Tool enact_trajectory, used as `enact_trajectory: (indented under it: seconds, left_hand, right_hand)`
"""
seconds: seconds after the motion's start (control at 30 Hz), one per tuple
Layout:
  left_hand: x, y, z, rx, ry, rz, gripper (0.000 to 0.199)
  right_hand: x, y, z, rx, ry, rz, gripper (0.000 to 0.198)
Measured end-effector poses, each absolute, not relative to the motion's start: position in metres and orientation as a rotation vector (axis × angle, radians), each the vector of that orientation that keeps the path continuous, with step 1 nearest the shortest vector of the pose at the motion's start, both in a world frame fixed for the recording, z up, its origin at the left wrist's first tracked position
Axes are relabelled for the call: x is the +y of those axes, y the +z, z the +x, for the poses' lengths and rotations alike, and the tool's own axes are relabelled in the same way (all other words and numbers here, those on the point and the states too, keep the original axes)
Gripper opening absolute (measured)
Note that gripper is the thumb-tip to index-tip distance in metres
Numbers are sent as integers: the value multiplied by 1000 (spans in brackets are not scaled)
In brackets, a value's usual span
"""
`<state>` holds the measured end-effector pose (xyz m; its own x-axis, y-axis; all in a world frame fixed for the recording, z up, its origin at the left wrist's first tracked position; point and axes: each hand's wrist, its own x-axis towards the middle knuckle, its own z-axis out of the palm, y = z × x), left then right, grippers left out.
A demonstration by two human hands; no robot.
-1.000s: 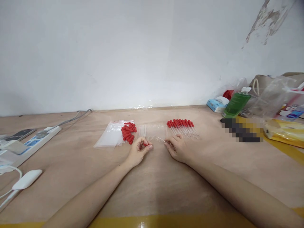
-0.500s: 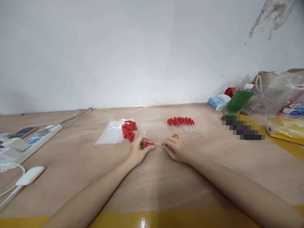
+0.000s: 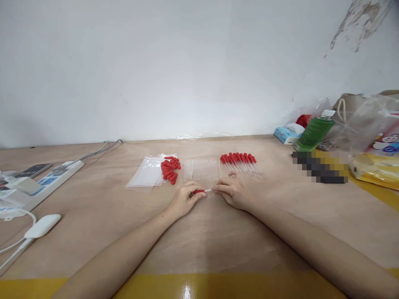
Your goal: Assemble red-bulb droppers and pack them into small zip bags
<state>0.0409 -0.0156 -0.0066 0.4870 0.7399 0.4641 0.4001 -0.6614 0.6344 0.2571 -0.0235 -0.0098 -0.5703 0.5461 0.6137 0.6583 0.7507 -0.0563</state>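
Between thumb and fingers, my left hand (image 3: 186,199) pinches a red rubber bulb (image 3: 198,191). A thin clear glass tube (image 3: 208,190) runs from the bulb to the fingertips of my right hand (image 3: 232,192), which are closed on it. Just beyond my hands lies a row of clear glass tubes (image 3: 201,169). Several loose red bulbs (image 3: 170,169) are heaped to the left of that row. On its right, droppers with red bulbs (image 3: 238,158) lie side by side, tubes pointing toward me.
Clear plastic bags (image 3: 146,172) lie left of the bulbs. A white power strip (image 3: 46,185), a phone (image 3: 34,171) and a white adapter (image 3: 46,225) with cables are at the left. A green bottle (image 3: 314,132), tissue pack (image 3: 286,135) and yellow package (image 3: 374,169) stand or lie at the right.
My hands have drawn slightly closer together, and less of the glass tube shows between them. My left fingers now cover more of the red bulb.
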Motion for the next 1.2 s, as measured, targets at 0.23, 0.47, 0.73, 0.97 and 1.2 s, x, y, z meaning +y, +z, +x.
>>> enact_trajectory:
  seconds: [0.23,0.47,0.73,0.97,1.2]
  left_hand:
    - [-19,-4,42,961,965,2355,16]
    - [-22,-3,43,909,929,2406,18]
    - [-16,-5,43,956,955,2467,16]
    - [-15,-8,35,1200,1039,2425,30]
    - [-12,-11,35,1099,901,2434,15]
  right_hand:
    - [-29,-9,248,-2294,-297,-923,21]
    - [-32,-13,242,-2324,-336,-957,25]
    - [-32,-4,236,-2420,-311,-1028,24]
    - [-21,20,259,-2187,-7,-1454,21]
    - [28,27,285,-1700,29,-2020,25]
